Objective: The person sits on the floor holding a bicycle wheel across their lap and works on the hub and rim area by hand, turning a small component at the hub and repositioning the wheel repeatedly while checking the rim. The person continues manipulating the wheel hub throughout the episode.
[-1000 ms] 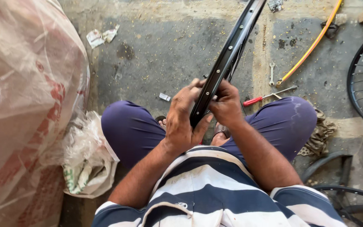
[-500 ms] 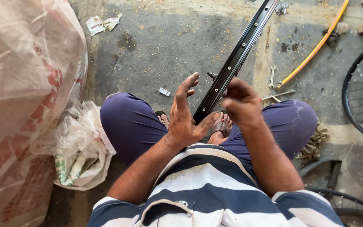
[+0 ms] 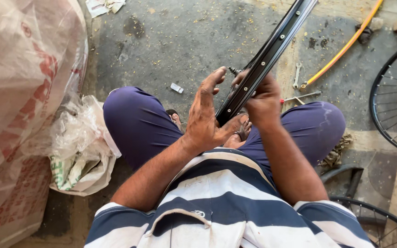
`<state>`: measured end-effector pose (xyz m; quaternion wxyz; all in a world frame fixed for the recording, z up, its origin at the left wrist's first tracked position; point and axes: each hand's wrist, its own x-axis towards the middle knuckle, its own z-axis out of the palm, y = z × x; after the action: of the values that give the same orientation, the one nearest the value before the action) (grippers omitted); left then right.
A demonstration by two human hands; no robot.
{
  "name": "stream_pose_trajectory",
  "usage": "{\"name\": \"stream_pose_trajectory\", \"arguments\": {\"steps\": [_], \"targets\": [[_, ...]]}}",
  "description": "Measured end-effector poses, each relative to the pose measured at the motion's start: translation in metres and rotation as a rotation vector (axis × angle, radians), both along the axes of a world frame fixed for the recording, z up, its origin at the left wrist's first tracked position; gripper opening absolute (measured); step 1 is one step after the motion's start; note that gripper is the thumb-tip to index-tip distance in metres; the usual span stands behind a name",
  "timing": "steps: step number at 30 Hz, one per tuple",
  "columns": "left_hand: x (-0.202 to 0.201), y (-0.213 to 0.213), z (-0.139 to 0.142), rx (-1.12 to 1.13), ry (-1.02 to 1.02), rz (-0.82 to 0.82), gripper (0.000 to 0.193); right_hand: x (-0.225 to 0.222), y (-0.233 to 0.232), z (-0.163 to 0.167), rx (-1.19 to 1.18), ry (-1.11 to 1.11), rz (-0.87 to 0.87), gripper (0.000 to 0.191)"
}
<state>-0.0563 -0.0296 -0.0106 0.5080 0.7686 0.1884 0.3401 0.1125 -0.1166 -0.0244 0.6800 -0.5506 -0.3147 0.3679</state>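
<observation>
Stained concrete floor point(image 3: 171, 41); plastic sacks point(image 3: 24, 92) left

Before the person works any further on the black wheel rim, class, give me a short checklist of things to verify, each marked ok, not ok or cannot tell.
1. Black rim supported by both hands: ok. The left hand braces its lower end and the right hand wraps it higher up.
2. Left-hand grip closed: not ok. The fingers are spread open beside the rim.
3. Tools in reach: ok. A spanner and a red-handled tool lie on the floor by the right knee.
4. Rim clear of the spoked wheel: ok, apart.
5. Part pinched in the right hand: cannot tell, hidden.
</observation>
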Motion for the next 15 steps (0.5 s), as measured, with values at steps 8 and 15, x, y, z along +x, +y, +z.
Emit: {"name": "stream_pose_trajectory", "arguments": {"steps": [8, 15], "targets": [[-0.002, 0.001, 0.002, 0.017, 0.002, 0.019, 0.094, 0.002, -0.001, -0.011, 0.243, 0.286, 0.074, 0.037], [0.0, 0.0, 0.002, 0.028, -0.001, 0.017, 0.09, 0.006, -0.007, -0.003, -0.043, 0.329, 0.197, 0.058]]}}
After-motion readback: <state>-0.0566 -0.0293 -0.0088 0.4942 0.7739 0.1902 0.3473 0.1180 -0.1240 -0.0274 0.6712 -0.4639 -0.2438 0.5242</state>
